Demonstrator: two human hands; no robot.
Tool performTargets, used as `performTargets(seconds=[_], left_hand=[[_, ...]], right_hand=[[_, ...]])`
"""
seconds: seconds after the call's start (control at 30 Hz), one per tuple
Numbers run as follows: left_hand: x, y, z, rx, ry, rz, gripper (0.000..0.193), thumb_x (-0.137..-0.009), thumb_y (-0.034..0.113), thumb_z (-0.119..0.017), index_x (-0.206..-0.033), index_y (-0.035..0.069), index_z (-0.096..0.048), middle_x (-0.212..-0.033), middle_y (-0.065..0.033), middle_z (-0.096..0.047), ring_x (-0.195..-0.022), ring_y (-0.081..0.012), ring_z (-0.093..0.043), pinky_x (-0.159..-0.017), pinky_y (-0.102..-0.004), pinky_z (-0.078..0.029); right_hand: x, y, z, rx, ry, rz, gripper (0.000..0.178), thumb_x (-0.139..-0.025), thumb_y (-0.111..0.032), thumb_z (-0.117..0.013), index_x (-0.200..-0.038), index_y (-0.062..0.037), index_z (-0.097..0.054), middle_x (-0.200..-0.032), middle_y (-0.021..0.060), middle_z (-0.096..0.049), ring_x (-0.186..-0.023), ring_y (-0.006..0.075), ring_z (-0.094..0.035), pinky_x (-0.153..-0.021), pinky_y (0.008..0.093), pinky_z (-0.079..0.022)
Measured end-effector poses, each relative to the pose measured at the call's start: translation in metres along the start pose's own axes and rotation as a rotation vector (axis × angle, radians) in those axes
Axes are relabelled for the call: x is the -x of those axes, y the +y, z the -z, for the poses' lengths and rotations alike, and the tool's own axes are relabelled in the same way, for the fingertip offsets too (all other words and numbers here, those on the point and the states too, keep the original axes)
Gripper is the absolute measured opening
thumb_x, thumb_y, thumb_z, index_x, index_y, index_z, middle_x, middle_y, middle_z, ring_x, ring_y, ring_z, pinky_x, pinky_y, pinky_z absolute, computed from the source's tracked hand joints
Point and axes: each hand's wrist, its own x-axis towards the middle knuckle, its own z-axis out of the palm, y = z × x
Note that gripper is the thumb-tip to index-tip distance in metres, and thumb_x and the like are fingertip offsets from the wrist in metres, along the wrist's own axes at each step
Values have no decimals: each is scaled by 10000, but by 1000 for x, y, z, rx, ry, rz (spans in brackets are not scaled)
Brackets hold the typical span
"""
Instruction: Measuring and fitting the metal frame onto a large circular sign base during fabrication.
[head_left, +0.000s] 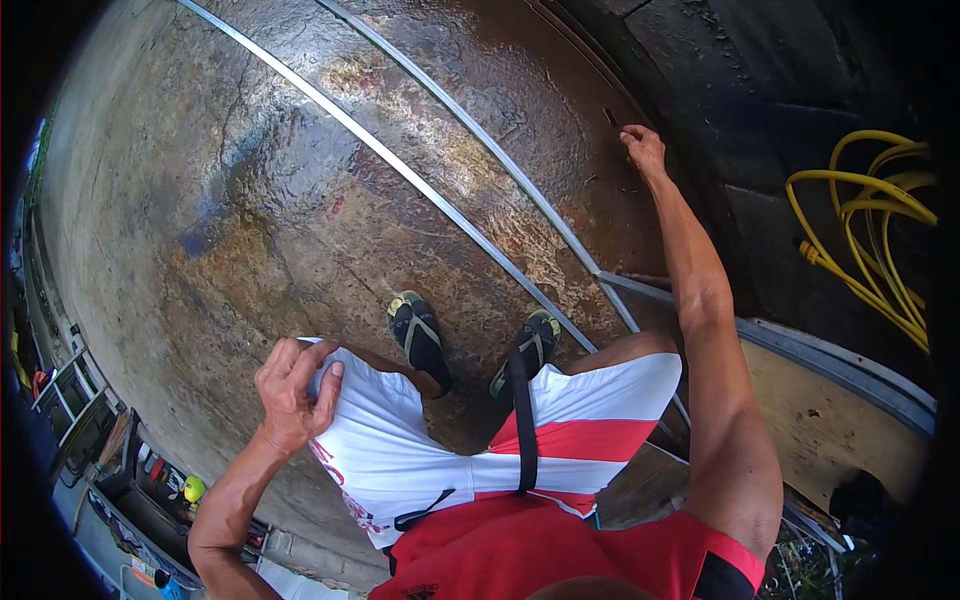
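Observation:
My left hand point(295, 392) rests on my left knee, its fingers draped over the white shorts and its thumb apart; it holds nothing. On the far right, my right arm stretches forward low over the wet floor. The fingers of my right hand point(646, 150) are curled together. A small dark sliver point(610, 118) shows just beyond these fingertips; whether they grip it I cannot tell. Two long metal bars point(400, 165) run diagonally across the floor, between my legs and the right hand. Near my right knee, one bar meets a metal crosspiece point(640, 290).
A coiled yellow hose point(880, 215) hangs by the dark wall on the right. A pale board point(820, 410) lies behind a metal rail. My feet in sandals point(415, 325) stand on the stained concrete floor point(180, 180). Tools and a dark tray point(150, 500) sit at the lower left.

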Motion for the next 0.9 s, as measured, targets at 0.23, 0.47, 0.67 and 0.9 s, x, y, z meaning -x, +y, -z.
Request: performTargets(seconds=[0.23,0.47,0.67,0.9], left_hand=[[-17,-7,-13,-24,87,-50,225,-702,13,-700,-925,12,-672,-747,-92,-599,-629,-250,-546,-570,-351,-434],[-34,-5,-17,-11,91,-78,191,-759,36,-676,-943,-7,-648,-746,-122,-595,-628,-265,-529,-579,-355,-414],[-42,-2,-22,-8,95,-98,182,-761,25,-677,-937,-12,-649,-739,-120,-590,-622,-258,-523,-576,-355,-414],[-51,7,-25,22,109,-143,178,-747,0,-680,-923,-6,-658,-732,-116,-584,-618,-250,-519,-567,-340,-409]], right_hand=[[-65,21,-46,351,177,70,256,-819,-278,-655,-1016,-123,-706,-1008,158,-702,-1015,356,-648,-876,456,-498],[-72,4,-36,396,124,212,200,-845,-243,-640,-940,-72,-681,-861,136,-698,-830,304,-681,-687,409,-524],[-54,-31,-36,-675,-760,63,127,-914,-196,-652,-883,-85,-598,-632,-66,-448,-492,27,-379,-420,191,-253],[-39,-7,-76,-717,-745,-231,94,-932,-119,-618,-888,-57,-563,-646,-43,-413,-476,47,-317,-388,212,-231]])
